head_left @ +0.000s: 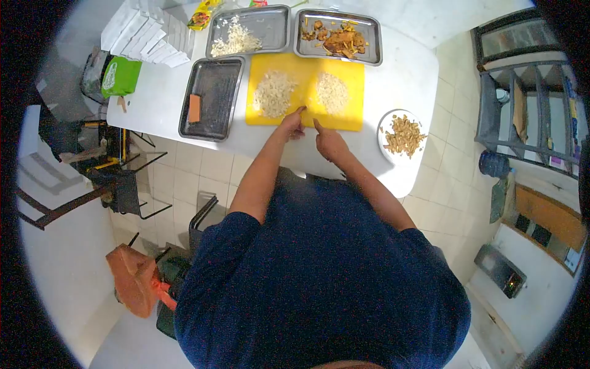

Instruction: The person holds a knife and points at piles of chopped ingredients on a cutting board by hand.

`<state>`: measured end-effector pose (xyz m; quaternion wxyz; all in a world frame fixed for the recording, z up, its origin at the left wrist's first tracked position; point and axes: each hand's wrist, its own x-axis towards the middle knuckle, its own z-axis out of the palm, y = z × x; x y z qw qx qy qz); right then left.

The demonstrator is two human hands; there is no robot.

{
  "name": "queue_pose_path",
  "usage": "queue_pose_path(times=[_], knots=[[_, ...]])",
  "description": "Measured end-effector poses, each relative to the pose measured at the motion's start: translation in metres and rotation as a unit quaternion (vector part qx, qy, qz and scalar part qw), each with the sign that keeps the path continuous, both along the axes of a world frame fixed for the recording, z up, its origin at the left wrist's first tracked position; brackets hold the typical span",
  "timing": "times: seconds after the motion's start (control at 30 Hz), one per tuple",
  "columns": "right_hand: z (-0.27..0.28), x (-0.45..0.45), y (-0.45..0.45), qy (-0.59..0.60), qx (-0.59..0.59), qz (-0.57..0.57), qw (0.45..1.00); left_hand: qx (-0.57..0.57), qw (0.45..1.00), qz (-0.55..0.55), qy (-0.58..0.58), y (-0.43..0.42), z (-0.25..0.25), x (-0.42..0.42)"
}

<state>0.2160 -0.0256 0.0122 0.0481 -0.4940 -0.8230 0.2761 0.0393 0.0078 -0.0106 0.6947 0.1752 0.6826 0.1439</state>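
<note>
My left hand (292, 125) is at the near edge of a yellow cutting board (307, 67), index finger stretched over it and the other fingers partly curled. Just right of it, my right hand (332, 145) points its index finger at the same edge, the rest of its fingers folded. Nothing shows in either hand. Two piles of small pale chopped pieces lie on the board: a larger left pile (275, 93) and a smaller right pile (332, 94). A narrow strip of yellow separates them.
Behind the board are a tray (267, 42) of white shreds and a tray (373, 26) of browned chunks. Left stands a dark tray (212, 117) holding an orange-brown block (195, 108). A white plate (386, 147) of brown pieces sits right. Stacked white boxes (138, 31) fill the far left.
</note>
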Motion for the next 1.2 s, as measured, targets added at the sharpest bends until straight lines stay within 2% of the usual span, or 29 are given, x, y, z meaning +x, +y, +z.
queue_pose_path(times=[0.03,0.1,0.2,0.23,0.3,0.4,0.47,0.5,0.6,0.7,0.8,1.1,1.2], knots=[[-0.002,0.001,-0.001,-0.035,-0.027,0.001,0.999,-0.004,1.0,0.005,-0.006,0.001,0.0,0.0],[0.001,0.003,-0.003,-0.106,-0.082,0.003,0.991,0.058,0.998,0.023,-0.01,-0.01,-0.005,0.001],[0.004,0.005,-0.004,-0.117,-0.105,-0.002,0.988,0.151,0.984,-0.052,0.082,-0.018,-0.019,0.005],[-0.002,0.008,-0.004,-0.076,-0.085,-0.011,0.993,0.233,0.957,-0.074,0.157,-0.025,-0.036,0.006],[-0.022,0.014,0.001,0.009,-0.045,-0.027,0.999,0.388,0.864,-0.113,0.3,-0.04,-0.075,0.008],[0.054,0.008,0.013,0.025,-0.26,-0.091,0.961,0.277,0.83,-0.292,0.388,-0.045,-0.019,0.02],[0.021,0.015,0.013,0.002,-0.18,-0.053,0.982,0.314,0.751,-0.357,0.457,-0.053,-0.019,0.023],[0.023,0.015,0.014,-0.009,-0.139,-0.034,0.99,0.331,0.708,-0.388,0.489,-0.055,-0.022,0.023],[0.036,0.016,0.01,-0.108,-0.081,-0.006,0.991,0.343,0.695,-0.393,0.494,-0.053,-0.02,0.024],[0.046,0.017,0.011,-0.149,-0.089,0.007,0.985,0.305,0.717,-0.407,0.476,-0.044,-0.003,0.027],[0.045,0.022,0.014,-0.165,-0.061,0.013,0.984,0.256,0.708,-0.462,0.469,-0.034,0.001,0.025],[0.047,0.031,0.025,-0.17,-0.061,0.023,0.983,0.166,0.786,-0.461,0.377,-0.022,0.022,0.014],[0.023,0.034,0.023,-0.15,-0.053,0.013,0.987,0.227,0.777,-0.431,0.399,-0.033,0.006,0.012]])
